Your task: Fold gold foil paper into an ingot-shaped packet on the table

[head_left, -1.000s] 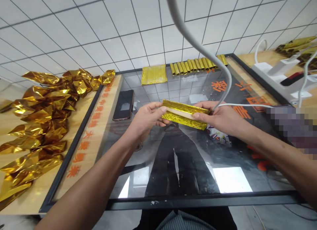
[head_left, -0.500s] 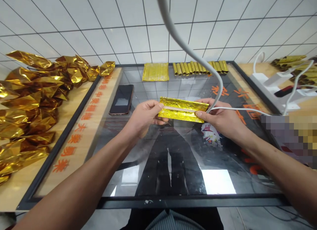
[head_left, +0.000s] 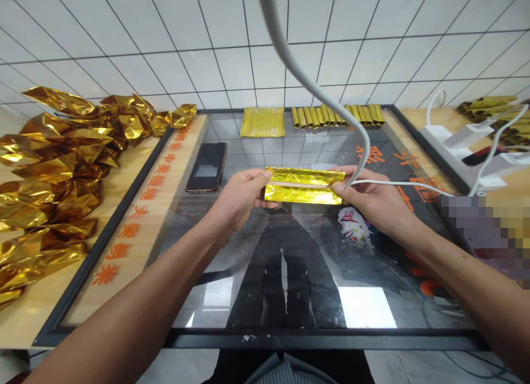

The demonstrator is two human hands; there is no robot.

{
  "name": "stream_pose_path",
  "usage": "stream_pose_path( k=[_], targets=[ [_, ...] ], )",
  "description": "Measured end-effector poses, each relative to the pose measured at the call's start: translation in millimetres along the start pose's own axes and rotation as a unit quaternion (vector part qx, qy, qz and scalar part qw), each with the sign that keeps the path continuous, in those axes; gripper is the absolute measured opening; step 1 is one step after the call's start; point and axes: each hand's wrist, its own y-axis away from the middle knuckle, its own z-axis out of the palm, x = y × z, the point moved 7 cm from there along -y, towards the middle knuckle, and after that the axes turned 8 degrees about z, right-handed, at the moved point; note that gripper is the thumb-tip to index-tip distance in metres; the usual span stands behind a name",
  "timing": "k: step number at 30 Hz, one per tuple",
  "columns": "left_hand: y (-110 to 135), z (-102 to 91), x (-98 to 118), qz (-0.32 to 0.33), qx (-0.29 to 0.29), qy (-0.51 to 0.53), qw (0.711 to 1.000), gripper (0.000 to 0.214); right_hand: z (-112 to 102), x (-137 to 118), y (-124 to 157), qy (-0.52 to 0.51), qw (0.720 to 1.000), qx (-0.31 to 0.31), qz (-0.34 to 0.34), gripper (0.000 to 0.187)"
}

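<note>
Between my two hands a gold foil paper (head_left: 306, 193) is stretched above the glass tabletop (head_left: 285, 235), its long edges folded inward so a pale strip shows along the middle. My left hand (head_left: 248, 193) pinches its left end, thumb on top. At the right end my right hand (head_left: 364, 193) grips it the same way, with the other fingers behind. Beyond them lie a flat stack of gold foil sheets (head_left: 263, 122) and a row of rolled gold foil tubes (head_left: 318, 117).
Folded gold foil pieces (head_left: 62, 169) are heaped on the left. A phone (head_left: 206, 167) lies beside my left hand. A white cable (head_left: 306, 80) hangs in front of the view, near my right hand. A white power strip (head_left: 451, 152) and more foil tubes (head_left: 488, 111) stand at the right.
The foil paper has become more level, its right end shifting slightly left. Both hands keep their hold. The whole view has shifted slightly.
</note>
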Motion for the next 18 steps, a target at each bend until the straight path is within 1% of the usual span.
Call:
stream_pose_path(
  k=[4, 8, 12, 13, 15, 18],
  targets=[
    [-0.7, -1.1, -1.0, -0.006, 0.002, 0.006, 1.0, 0.032, -1.5, 3.5, -1.5, -0.003, 1.0, 0.009, 0.004, 0.034],
    [-0.7, -0.2, 0.4, -0.011, -0.009, 0.006, 1.0, 0.037, -3.1, 5.4, -2.1, -0.016, 1.0, 0.017, 0.011, 0.038],
    [1.2, 5.0, 3.5, -0.009, -0.041, 0.005, 0.999, 0.026, -4.3, 2.4, -0.3, -0.005, 1.0, 0.022, 0.012, 0.041],
    [1.5, 5.7, 4.3, -0.007, -0.044, 0.007, 0.999, 0.027, -4.1, 2.0, 0.2, -0.001, 1.0, 0.02, 0.015, 0.042],
    [1.6, 5.3, 5.4, -0.002, -0.036, 0.012, 0.999, 0.032, -3.0, 1.8, 0.6, 0.001, 1.0, 0.013, 0.02, 0.046],
    [0.7, 2.4, 5.1, -0.005, -0.015, 0.018, 1.0, 0.035, -1.0, 2.5, -0.4, -0.007, 1.0, 0.003, 0.016, 0.054]
  ],
)
